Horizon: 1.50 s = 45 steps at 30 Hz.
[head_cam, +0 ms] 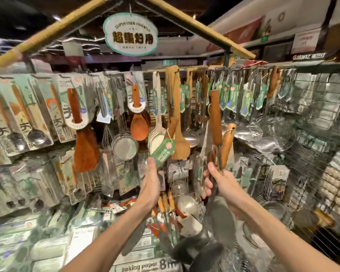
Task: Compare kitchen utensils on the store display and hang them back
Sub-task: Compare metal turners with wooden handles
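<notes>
My right hand (218,181) grips the metal shafts of two utensils in front of the display. Their wooden handles point up: a long dark-brown handle (215,118) and a shorter light-brown handle (227,144). Their grey metal heads (218,222) hang blurred below my fist. My left hand (150,181) reaches up and pinches the lower end of a green price tag (161,152). The tag is tied to a pale wooden spatula (178,134) hanging from the rail (204,68).
The rail carries many hanging spoons, spatulas, a sieve (125,147) and steel skimmers (263,134). Packaged spoons (28,114) hang at left. A wire grid wall (322,114) stands at right. Below are boxes of baking paper (139,267) and a bin of loose utensils (169,211).
</notes>
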Available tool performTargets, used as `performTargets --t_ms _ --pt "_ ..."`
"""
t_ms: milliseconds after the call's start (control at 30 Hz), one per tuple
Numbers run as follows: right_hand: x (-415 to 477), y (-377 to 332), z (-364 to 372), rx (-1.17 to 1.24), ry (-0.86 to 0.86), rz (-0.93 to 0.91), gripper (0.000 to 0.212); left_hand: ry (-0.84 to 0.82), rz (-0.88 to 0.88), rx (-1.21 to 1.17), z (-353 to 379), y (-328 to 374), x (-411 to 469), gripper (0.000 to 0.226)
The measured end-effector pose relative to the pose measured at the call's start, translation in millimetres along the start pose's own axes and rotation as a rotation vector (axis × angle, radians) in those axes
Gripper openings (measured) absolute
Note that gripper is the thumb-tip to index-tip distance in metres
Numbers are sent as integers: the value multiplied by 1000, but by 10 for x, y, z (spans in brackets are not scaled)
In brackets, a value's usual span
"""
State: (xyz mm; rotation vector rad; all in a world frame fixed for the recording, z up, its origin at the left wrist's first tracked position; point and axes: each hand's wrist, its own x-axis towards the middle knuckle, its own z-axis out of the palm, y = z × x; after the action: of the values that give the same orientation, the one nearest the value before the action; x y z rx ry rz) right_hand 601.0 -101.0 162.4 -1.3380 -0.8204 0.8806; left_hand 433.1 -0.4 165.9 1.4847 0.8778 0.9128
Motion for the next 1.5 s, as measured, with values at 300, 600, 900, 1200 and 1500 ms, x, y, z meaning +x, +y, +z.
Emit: performTargets --t_ms 300,600,900,1200,1500 --pt "23 -16 -511 66 21 -4 44 1 126 218 331 -324 40 29" --pt "42 -105 -654 72 7 -14 43 -237 -50 -191 520 -83 -69 71" --pt "211 -551 -610 36 -22 -133 39 -224 138 71 1020 290 358 23" --pt "586 -796 -825 41 -27 -166 35 -263 97 -30 1239 613 756 30" --pt "870 -861 -1074 16 60 -168 34 -198 275 116 1352 894 1355 40"
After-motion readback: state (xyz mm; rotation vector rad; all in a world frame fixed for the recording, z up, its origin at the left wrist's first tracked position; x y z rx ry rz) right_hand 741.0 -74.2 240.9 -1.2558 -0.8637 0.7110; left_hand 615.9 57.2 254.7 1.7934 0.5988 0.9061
